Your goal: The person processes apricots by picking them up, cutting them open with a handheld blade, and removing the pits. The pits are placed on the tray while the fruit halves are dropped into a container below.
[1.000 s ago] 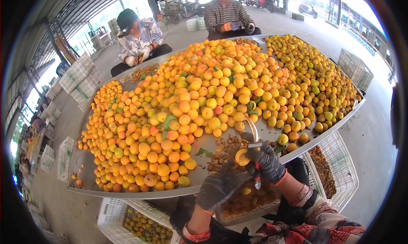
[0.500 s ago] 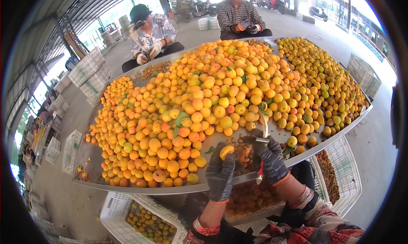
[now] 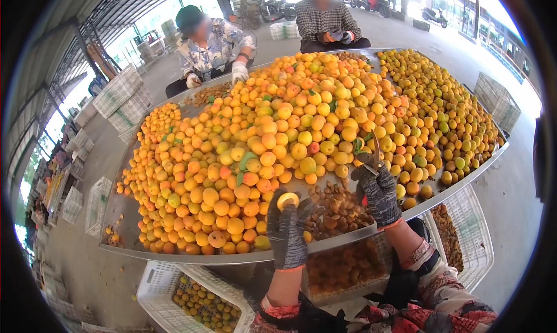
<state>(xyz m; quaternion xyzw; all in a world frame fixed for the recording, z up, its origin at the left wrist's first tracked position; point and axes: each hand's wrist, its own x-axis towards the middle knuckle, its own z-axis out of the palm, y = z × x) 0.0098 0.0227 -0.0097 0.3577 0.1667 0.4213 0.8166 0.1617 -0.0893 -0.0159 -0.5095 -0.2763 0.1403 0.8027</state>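
My left hand (image 3: 285, 231), in a dark grey glove, is closed around a cut apricot half (image 3: 288, 201), its hollow side facing up. Another orange piece (image 3: 307, 236) shows beside that hand, partly blurred. My right hand (image 3: 378, 196), gloved too, grips a knife (image 3: 377, 149) whose curved blade points up and away over the fruit. A bit of red shows by its fingers; the handle is mostly hidden. Brown apricot pits (image 3: 336, 208) lie heaped on the metal table (image 3: 232, 257) between my hands. The large pile of apricots (image 3: 232, 176) rises just beyond them.
White crates stand below the table edge: one with greenish fruit (image 3: 203, 304), one with brown pieces (image 3: 447, 234). An orange-filled container (image 3: 348, 269) sits below my hands. Two people (image 3: 212, 48) work at the far side. Stacked crates (image 3: 122, 98) stand at left.
My hands have drawn apart: the left moved slightly left and up, the right moved up and right with the knife. A far person's gloved hand now reaches to the pile.
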